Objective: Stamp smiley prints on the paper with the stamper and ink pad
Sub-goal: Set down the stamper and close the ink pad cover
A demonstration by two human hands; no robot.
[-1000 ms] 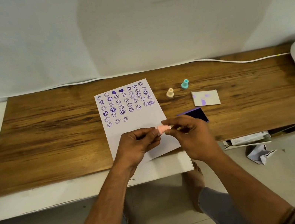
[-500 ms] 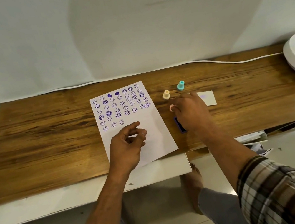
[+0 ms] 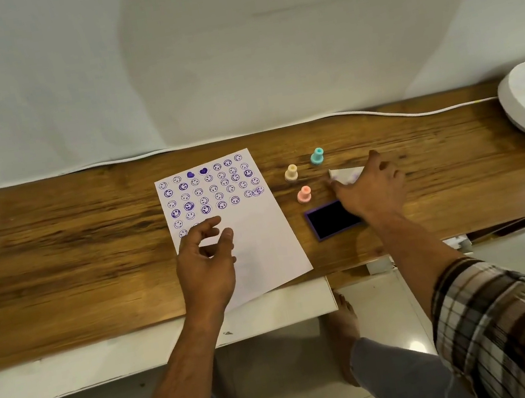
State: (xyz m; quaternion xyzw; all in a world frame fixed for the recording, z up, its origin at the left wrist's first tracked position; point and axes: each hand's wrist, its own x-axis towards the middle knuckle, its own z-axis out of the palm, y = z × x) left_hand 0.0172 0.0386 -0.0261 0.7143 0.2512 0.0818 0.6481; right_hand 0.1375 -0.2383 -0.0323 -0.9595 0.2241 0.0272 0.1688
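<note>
Now our right hand [image 3: 370, 187] reaches past the ink pad [image 3: 332, 219], fingers spread over a small white card [image 3: 345, 173], gripping nothing we can see. Our left hand [image 3: 205, 260] hovers loosely open above the paper [image 3: 260, 234], left of the ink pad. Just beyond the ink pad stands the pink stamper [image 3: 304, 194], upright and nearer our right hand. Cream [image 3: 291, 173] and teal [image 3: 317, 156] stampers stand farther back; nothing blocks the pink one.
</note>
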